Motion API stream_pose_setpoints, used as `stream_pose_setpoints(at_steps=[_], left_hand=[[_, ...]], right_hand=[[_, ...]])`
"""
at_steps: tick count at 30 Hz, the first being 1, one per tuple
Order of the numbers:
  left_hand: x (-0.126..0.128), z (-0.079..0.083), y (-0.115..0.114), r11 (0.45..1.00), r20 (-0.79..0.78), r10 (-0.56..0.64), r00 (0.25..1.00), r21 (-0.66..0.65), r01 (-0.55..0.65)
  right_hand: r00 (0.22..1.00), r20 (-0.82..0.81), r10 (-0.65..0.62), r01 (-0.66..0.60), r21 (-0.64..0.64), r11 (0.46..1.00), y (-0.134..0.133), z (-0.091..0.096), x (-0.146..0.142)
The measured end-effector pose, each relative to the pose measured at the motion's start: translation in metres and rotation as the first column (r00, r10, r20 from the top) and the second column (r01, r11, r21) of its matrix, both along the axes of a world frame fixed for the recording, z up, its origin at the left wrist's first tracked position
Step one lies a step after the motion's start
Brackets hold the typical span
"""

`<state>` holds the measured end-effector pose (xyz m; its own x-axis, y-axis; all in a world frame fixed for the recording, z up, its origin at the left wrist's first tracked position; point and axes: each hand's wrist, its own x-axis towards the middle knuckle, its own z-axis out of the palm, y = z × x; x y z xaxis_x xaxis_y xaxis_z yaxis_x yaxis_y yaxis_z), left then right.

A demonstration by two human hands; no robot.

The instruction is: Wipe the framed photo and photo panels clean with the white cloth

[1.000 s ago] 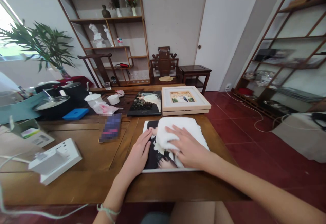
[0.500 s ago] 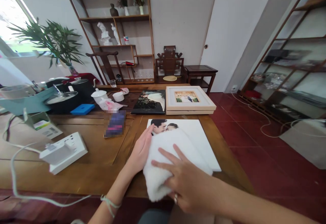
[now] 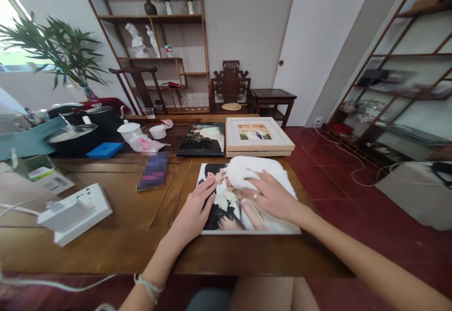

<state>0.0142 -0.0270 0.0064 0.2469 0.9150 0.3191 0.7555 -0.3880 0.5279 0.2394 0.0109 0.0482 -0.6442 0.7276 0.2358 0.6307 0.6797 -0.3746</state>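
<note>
A large unframed photo print (image 3: pixel 226 207) of a couple lies flat on the wooden table (image 3: pixel 141 249), near its front right corner. My left hand (image 3: pixel 196 209) rests flat on the print's left edge, fingers spread, holding it down. My right hand (image 3: pixel 271 195) presses a white cloth (image 3: pixel 243 169) onto the upper middle of the print, fingers laid over the cloth.
Behind the print lie a dark photo board (image 3: pixel 205 139) and a white framed photo (image 3: pixel 256 135). A white power strip (image 3: pixel 76 212), a small stand card (image 3: pixel 152 171), pots (image 3: pixel 72 136), cups and a blue box (image 3: pixel 105 150) crowd the left. Shelves line the back wall and the right.
My right hand has pushed the cloth from the print's near edge up to its top. The left hand stays on the print's left edge.
</note>
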Motion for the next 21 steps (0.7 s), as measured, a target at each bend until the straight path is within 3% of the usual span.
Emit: stream_pose_setpoints(at_steps=[5,9,12,15,21], left_hand=[[0.001,0.003,0.001,1.0,0.001,0.003,1.0,0.026,-0.003],[0.001,0.005,0.0,0.999,-0.006,-0.009,1.0,0.031,0.01],[0.001,0.004,0.0,1.0,-0.02,0.001,1.0,0.004,-0.001],[0.001,0.003,0.0,1.0,-0.026,0.0,1.0,-0.026,-0.001],[0.003,0.006,-0.001,0.999,-0.033,0.02,0.999,-0.04,-0.021]], right_hand=[[0.987,-0.032,0.154,-0.156,-0.054,0.986,0.043,0.018,-0.064],[0.981,-0.034,0.192,-0.194,-0.065,0.979,0.048,0.019,-0.08],[0.986,-0.04,0.16,-0.163,-0.069,0.984,0.044,0.013,-0.057],[0.994,-0.036,0.107,-0.109,-0.072,0.991,0.041,0.003,-0.016],[0.996,-0.007,-0.084,0.084,-0.068,0.994,0.027,-0.013,0.049]])
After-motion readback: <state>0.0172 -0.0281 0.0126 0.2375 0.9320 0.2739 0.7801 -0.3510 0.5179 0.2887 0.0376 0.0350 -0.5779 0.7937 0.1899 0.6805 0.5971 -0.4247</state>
